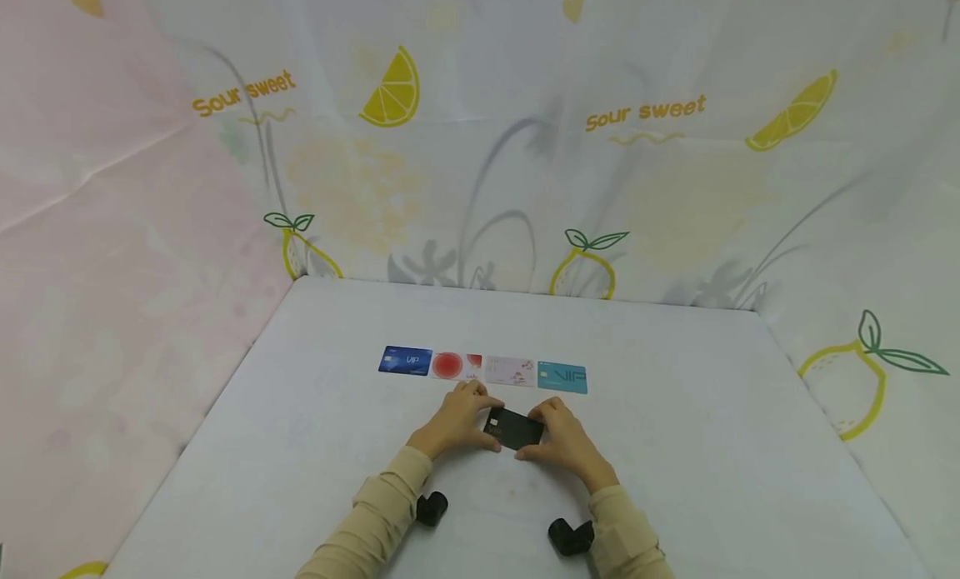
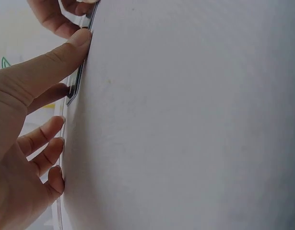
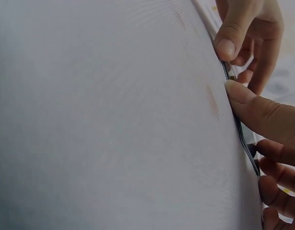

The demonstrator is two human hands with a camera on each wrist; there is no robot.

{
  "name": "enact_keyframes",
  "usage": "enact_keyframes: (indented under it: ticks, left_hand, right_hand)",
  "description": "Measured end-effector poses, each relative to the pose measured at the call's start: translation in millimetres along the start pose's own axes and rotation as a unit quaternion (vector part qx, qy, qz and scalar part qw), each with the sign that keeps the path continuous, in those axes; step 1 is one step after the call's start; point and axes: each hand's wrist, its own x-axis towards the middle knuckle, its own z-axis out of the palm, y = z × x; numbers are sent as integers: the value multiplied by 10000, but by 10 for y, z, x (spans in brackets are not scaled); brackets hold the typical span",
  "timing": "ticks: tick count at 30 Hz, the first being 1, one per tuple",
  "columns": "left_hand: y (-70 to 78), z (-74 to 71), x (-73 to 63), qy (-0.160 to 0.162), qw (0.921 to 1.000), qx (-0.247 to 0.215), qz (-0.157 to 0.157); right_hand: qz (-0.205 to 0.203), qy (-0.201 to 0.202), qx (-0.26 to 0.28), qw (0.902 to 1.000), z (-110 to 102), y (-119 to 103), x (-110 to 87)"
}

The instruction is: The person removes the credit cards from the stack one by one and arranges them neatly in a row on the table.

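Observation:
A black card (image 1: 513, 429) with a small chip lies flat on or just over the white table, between my two hands. My left hand (image 1: 459, 419) pinches its left end, thumb on the near edge and index finger on the far edge. At the other end, my right hand (image 1: 561, 437) pinches it the same way. Seen edge-on in the left wrist view, the black card (image 2: 80, 76) shows more than one dark line, so I cannot tell whether it is a single card. The right wrist view shows the black card (image 3: 243, 136) low against the table surface.
Beyond my hands lies a row of cards: a blue VIP card (image 1: 405, 361), a white card with a red circle (image 1: 448, 366), a pale flowered card (image 1: 510, 371) and a teal VIP card (image 1: 562, 377). A lemon-printed cloth (image 1: 480, 146) stands behind the white table (image 1: 300, 446).

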Motion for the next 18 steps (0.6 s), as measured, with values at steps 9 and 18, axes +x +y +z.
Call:
enact_keyframes:
  ticks: [9,18]
  left_hand:
    - [28,8,-2,134,9997,-199,-44]
    - [50,37,-9,219,9995,-138,-155]
  right_hand:
    - [173,-9,189,9997,17,-10,11]
    - [340,50,90,9994,8,-17,-36]
